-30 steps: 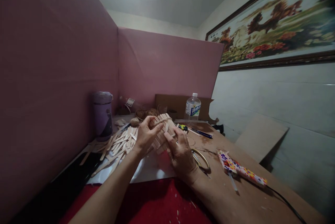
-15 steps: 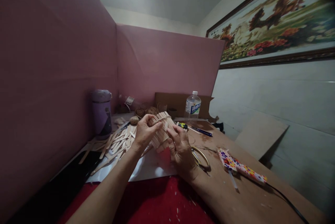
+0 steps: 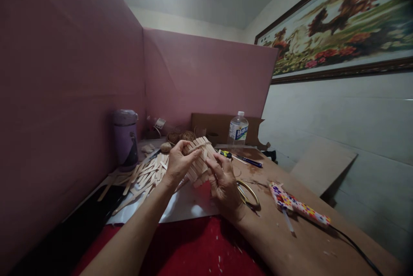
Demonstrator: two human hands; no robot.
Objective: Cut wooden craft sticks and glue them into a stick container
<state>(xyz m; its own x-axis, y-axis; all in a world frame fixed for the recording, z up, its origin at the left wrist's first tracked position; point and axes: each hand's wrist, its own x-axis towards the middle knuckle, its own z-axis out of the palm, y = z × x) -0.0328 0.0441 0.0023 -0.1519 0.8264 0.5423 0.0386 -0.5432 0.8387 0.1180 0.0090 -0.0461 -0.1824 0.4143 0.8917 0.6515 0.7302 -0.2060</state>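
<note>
Both my hands hold a small structure of glued wooden craft sticks (image 3: 199,157) just above the table. My left hand (image 3: 178,165) grips its left side with thumb and fingers wrapped round the sticks. My right hand (image 3: 223,183) is closed on its lower right edge, fingers curled against the sticks. A loose pile of wooden sticks (image 3: 142,178) lies on a white sheet (image 3: 187,207) to the left of my hands.
A patterned glue gun (image 3: 298,207) with a black cable lies on the brown table (image 3: 290,241) to the right. A gold ring (image 3: 248,193) lies beside my right wrist. A purple flask (image 3: 125,138), a water bottle (image 3: 238,130), twine balls (image 3: 183,137) and pens (image 3: 250,162) stand further back. Pink boards wall the left and back.
My hands lifted and turned the stick structure slightly; my right fingers shifted along its lower edge. The view tilted a little.
</note>
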